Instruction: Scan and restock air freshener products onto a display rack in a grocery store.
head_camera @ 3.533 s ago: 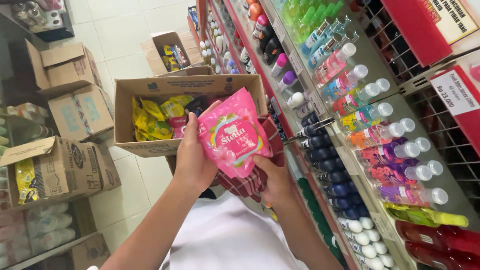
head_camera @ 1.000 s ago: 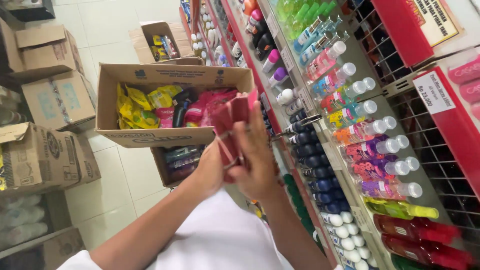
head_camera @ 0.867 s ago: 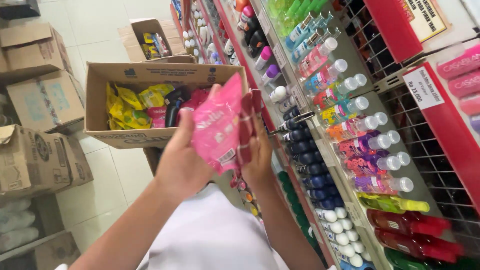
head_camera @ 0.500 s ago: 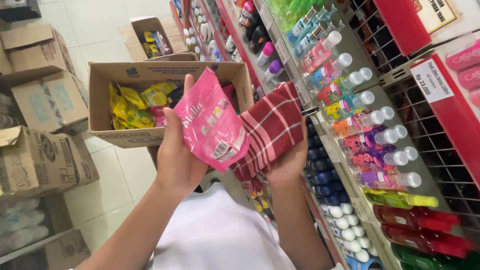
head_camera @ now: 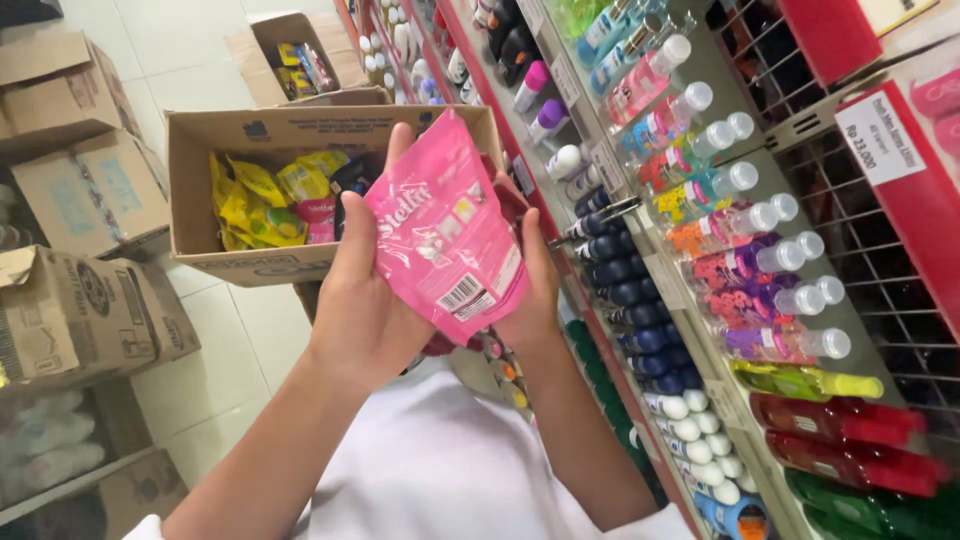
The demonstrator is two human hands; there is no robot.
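Pink pouch front and centre, and you've got it up in both hands above your white top, tilted so its barcode corner points down toward you. Your left hand wraps the pouch's left edge, thumb across the printed face and fingers curled round the back, a firm grip. Your right hand is tucked behind and along the right edge; its fingers close round that side of the pouch, though most of them are hidden behind it, and something dark red peeks out beneath that palm that you can't make out clearly. Just beyond the pouch sits the open cardboard box, with yellow sachets and a few pink and dark packs still piled inside. So as a judgement: one pouch is out of the box and in hand, not yet placed anywhere, and plenty of stock in the box looks left to handle. To your right runs the shelf rack, lined with spray bottles in pink, purple and orange, dark roll-on bottles below them. More cardboard cartons stand on the tiled floor to your left, another open one farther up the aisle.
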